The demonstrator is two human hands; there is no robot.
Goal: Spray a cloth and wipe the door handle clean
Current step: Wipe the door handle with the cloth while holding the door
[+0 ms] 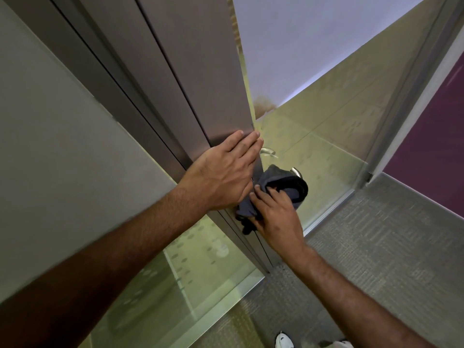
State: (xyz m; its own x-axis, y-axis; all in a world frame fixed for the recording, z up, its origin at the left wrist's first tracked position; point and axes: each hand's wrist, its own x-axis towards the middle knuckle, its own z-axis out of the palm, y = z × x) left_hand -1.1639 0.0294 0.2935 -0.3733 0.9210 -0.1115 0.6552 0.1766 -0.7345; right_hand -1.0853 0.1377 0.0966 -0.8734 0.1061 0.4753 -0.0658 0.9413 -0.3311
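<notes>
Grey carpet [376,247] and a white shoe [283,340] lie nearest, below both forearms. Further out, the right hand [276,212] holds a dark cloth [283,189], fingers curled into its folds, and presses it against the door [200,71] where the handle meets it. The cloth wraps most of the handle [372,172]; only the metal tip shows just beyond the fingers. The left hand [223,172] sits beside and slightly above the right, fingers straight and flat on the door's edge, gripping nothing, apparently bracing the door.

Past the 2 hands a second curved metal piece [268,151] shows through the glass [326,136]; whether it is a reflection or another lever is unclear. No spray bottle is in view.

Risks from here, as a judgement: the loose tail of cloth hanging under the right hand could slip off the lever, leaving its underside unwiped. Pushing hard on the lever could swing the door if the left hand eases off.
</notes>
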